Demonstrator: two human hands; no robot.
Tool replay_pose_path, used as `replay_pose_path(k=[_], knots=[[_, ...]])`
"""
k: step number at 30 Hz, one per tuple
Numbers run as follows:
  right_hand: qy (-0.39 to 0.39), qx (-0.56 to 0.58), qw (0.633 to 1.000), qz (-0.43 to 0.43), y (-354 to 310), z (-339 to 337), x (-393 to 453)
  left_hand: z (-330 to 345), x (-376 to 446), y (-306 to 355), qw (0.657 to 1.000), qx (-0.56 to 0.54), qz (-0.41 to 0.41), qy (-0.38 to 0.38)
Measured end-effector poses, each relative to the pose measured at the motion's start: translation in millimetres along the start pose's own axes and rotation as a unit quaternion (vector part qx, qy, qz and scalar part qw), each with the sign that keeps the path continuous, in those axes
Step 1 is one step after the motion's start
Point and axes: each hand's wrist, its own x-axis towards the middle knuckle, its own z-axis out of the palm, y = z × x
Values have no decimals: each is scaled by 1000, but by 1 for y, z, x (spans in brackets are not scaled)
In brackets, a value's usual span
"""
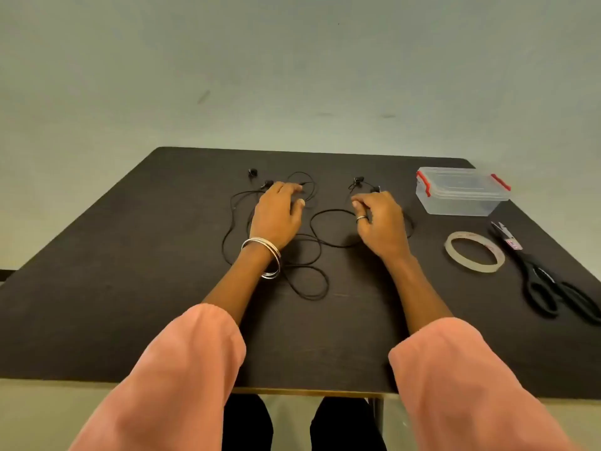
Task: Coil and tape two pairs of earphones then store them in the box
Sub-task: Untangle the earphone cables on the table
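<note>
The left earphones (pixel 260 229) sprawl in loose loops at mid-table; the left hand (pixel 276 216) rests on them, fingers spread flat. The right earphones (pixel 328 229) lie just beside, their cables seemingly crossing; the right hand (pixel 379 219) curls over them, whether pinching cannot be told. Thin, limp cable probably tangles, best gathered near the buds. Farther right sit the shut box (pixel 461 190), tape (pixel 474 252) and scissors (pixel 553 281), well clear.

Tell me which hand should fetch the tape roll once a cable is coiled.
Right. The right hand lies nearer the tape roll, which sits on the table's right side beside the scissors; the left hand would have to cross over.
</note>
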Motion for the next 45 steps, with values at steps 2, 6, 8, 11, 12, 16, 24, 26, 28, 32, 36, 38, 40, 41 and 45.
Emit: replay_pose_path(k=[2,6,8,11,12,16,24,26,28,32,36,38,40,41,45], knots=[[-13,-8,1000,20,8,-2,3,7,2,-3,1000,-10,-17,-13],[-94,-74,991,63,22,-7,11,16,5,-7,997,8,3,-80],[-125,-128,980,82,30,-5,16,21,11,-9,995,21,31,-92],[-190,-187,957,116,22,-2,19,20,11,-8,993,41,45,-102],[-204,-197,951,126,22,-1,21,23,11,-8,992,40,43,-111],[-205,-173,951,153,17,-4,19,25,6,-6,989,31,38,-136],[-90,-78,988,95,13,-8,20,23,5,-11,997,-3,17,-73],[-36,61,993,94,8,-11,21,23,4,-9,997,-29,20,-68],[3,228,964,139,0,-16,23,23,2,-6,995,-54,19,-80],[22,439,870,224,-3,-26,24,20,-1,0,992,-96,34,-76],[-6,546,804,236,0,-23,23,21,-6,9,988,-118,92,-48],[-45,554,801,220,-1,-19,23,27,-7,10,989,-79,102,-74],[-74,511,836,185,-3,-14,22,30,-8,11,989,-69,93,-92],[-77,461,869,162,-3,-12,22,30,-7,11,988,-96,80,-93],[-61,65,996,6,7,-6,19,17,-4,11,967,-250,12,-54]])
